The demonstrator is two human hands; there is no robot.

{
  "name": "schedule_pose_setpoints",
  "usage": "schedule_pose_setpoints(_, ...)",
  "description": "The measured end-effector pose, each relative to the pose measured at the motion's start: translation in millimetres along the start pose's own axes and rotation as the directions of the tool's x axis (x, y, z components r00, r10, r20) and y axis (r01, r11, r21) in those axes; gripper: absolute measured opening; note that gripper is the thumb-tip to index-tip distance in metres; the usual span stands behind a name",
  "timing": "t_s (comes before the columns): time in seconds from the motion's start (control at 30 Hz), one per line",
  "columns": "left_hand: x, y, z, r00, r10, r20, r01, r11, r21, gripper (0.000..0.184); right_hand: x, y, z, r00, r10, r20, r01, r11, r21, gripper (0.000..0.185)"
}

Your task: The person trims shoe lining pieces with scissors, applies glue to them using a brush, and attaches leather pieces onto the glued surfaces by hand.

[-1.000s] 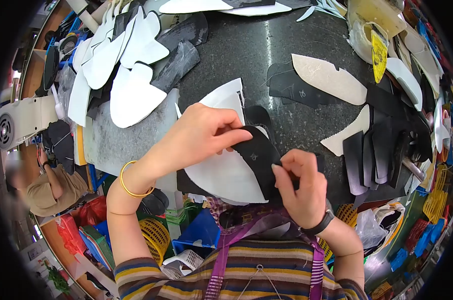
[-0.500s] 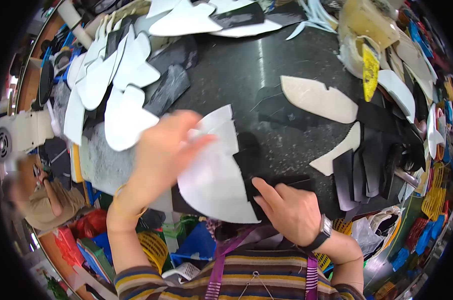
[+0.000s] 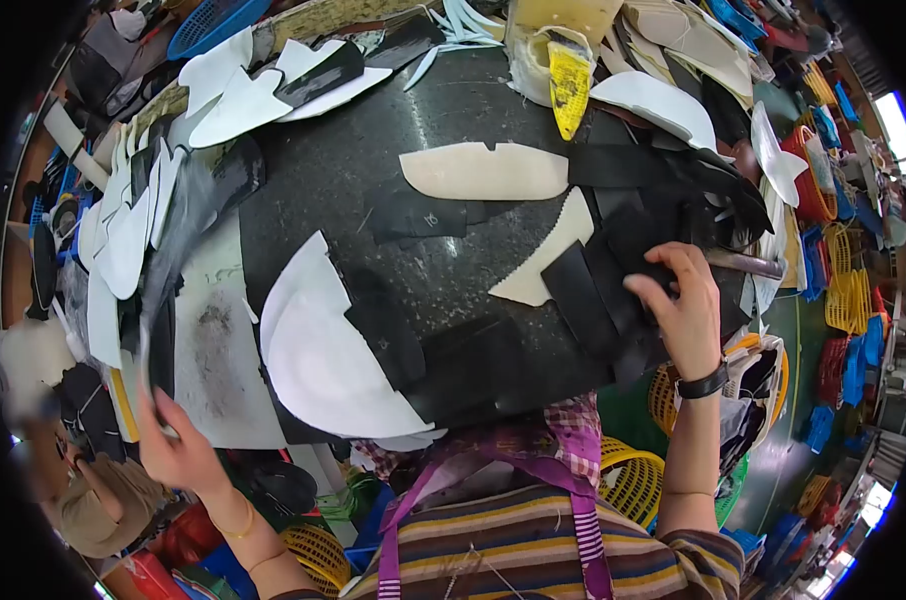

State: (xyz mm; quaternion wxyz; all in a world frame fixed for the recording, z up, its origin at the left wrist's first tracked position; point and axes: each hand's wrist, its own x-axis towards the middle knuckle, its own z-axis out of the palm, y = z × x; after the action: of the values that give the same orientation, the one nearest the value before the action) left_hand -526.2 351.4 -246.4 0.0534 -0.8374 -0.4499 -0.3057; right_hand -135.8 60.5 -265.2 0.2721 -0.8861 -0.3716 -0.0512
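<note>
At the left edge of the table, my left hand [image 3: 178, 445] is closed on the lower end of a long dark grey sheet piece [image 3: 181, 215], blurred by motion. My right hand [image 3: 691, 315] is over the pile of black strips [image 3: 583, 295] at the right, thumb and index finger apart; whether its fingertips touch a strip I cannot tell. Between the hands lies a large white curved piece [image 3: 323, 350] with a stepped edge, next to black pieces [image 3: 473, 365]. A beige rounded piece [image 3: 488, 172] and a beige serrated piece [image 3: 553, 258] lie farther back.
White cut pieces [image 3: 123, 245] are stacked at the left, with more white pieces [image 3: 235, 110] at the back. A yellowish container [image 3: 548, 50] stands at the back edge. By my right hand lies a metal cylinder [image 3: 743, 263]. Another person [image 3: 103, 500] sits at the far left.
My left hand has left the white curved piece and moved left, now holding the dark sheet piece. My right hand has moved right, onto the black strips. The view has shifted right.
</note>
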Motion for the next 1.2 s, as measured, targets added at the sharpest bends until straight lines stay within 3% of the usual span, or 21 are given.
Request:
schedule_pose_setpoints(0.03, -13, 28, -16, 0.995, 0.099, 0.019, -0.100, 0.995, 0.006, 0.025, 1, 6, 4, 0.999, -0.004, -0.036, 0.003, 1.000, -0.007, 0.034)
schedule_pose_setpoints(0.07, -5, 76, -26, 0.901, 0.405, 0.158, -0.402, 0.914, -0.050, 0.028, 0, 14, 11, 0.997, -0.006, -0.071, 0.005, 1.000, -0.012, 0.034)
schedule_pose_setpoints(0.1, -10, 95, -23, 0.815, 0.537, 0.218, -0.470, 0.833, -0.291, 0.027, 0, 19, 13, 0.994, -0.007, -0.107, 0.005, 1.000, -0.019, 0.034)
schedule_pose_setpoints(0.17, -25, 117, -1, 0.658, 0.721, 0.219, -0.566, 0.665, -0.488, 0.025, 5, 15, 5, 0.985, 0.171, 0.031, -0.172, 0.984, 0.040, 0.031)
schedule_pose_setpoints(0.2, -36, 121, 9, 0.647, 0.725, 0.234, -0.567, 0.663, -0.489, 0.025, 6, 14, 1, 0.960, 0.259, 0.105, -0.266, 0.962, 0.061, 0.030)
schedule_pose_setpoints(0.27, -50, 116, 21, 0.619, 0.727, 0.297, -0.575, 0.677, -0.459, 0.030, 6, 17, 0, 0.985, 0.168, 0.044, -0.170, 0.984, 0.044, 0.027)
schedule_pose_setpoints(0.33, -49, 116, 16, 0.669, 0.667, 0.330, -0.397, 0.695, -0.600, 0.039, 5, 23, 2, 0.997, -0.009, -0.079, 0.012, 0.999, 0.037, 0.024)
schedule_pose_setpoints(0.43, -38, 117, 4, 0.781, 0.521, 0.344, -0.207, 0.736, -0.645, 0.057, -1, -12, -21, 0.992, 0.120, -0.049, -0.115, 0.988, 0.100, 0.015)
schedule_pose_setpoints(0.47, -30, 122, 1, 0.819, 0.465, 0.335, -0.165, 0.751, -0.640, 0.064, -5, -41, -31, 0.998, 0.055, 0.038, -0.060, 0.990, 0.125, 0.013)
schedule_pose_setpoints(0.5, -22, 141, -2, 0.832, 0.398, 0.386, 0.023, 0.672, -0.740, 0.065, -14, -53, -30, 0.973, -0.114, 0.201, 0.054, 0.957, 0.286, 0.014)
schedule_pose_setpoints(0.53, -18, 164, 0, 0.834, 0.339, 0.436, 0.202, 0.548, -0.812, 0.065, -18, -67, -25, 0.873, -0.395, 0.287, 0.289, 0.892, 0.347, 0.018)
schedule_pose_setpoints(0.6, -19, 179, 8, 0.697, 0.499, 0.515, 0.180, 0.573, -0.799, 0.062, -23, -86, -8, 0.635, -0.623, 0.457, 0.303, 0.745, 0.595, 0.025)
schedule_pose_setpoints(0.63, -26, 177, 14, 0.675, 0.573, 0.465, 0.017, 0.618, -0.786, 0.044, -26, -86, 0, 0.661, -0.586, 0.469, 0.248, 0.760, 0.601, 0.024)
schedule_pose_setpoints(0.67, -30, 172, 14, 0.701, 0.512, 0.497, 0.075, 0.640, -0.764, 0.036, -29, -86, 5, 0.686, -0.545, 0.483, 0.190, 0.774, 0.604, 0.023)
schedule_pose_setpoints(0.73, -35, 162, 13, 0.732, 0.383, 0.564, 0.198, 0.673, -0.713, 0.021, -25, -86, 2, 0.783, -0.274, 0.558, -0.120, 0.815, 0.567, 0.019)
schedule_pose_setpoints(0.77, -33, 165, 11, 0.744, 0.220, 0.631, 0.352, 0.673, -0.651, 0.009, -24, -84, 3, 0.801, -0.126, 0.585, -0.266, 0.801, 0.536, 0.017)
schedule_pose_setpoints(0.8, -33, 164, 14, 0.724, 0.243, 0.645, 0.333, 0.696, -0.637, 0.009, -28, -80, 10, 0.802, -0.002, 0.597, -0.404, 0.735, 0.545, 0.016)
schedule_pose_setpoints(0.87, -32, 163, 25, 0.688, 0.297, 0.663, 0.281, 0.733, -0.620, 0.009, -27, -81, 23, 0.864, 0.073, 0.497, -0.366, 0.771, 0.522, 0.024)
schedule_pose_setpoints(0.97, -29, 163, 35, 0.653, 0.329, 0.683, 0.248, 0.759, -0.603, 0.012, -22, -79, 40, 0.859, 0.176, 0.480, -0.434, 0.747, 0.503, 0.035)
schedule_pose_setpoints(1.2, -23, 158, 40, 0.587, 0.322, 0.743, 0.309, 0.759, -0.573, 0.010, -16, -80, 39, 0.839, 0.132, 0.528, -0.395, 0.816, 0.423, 0.042)
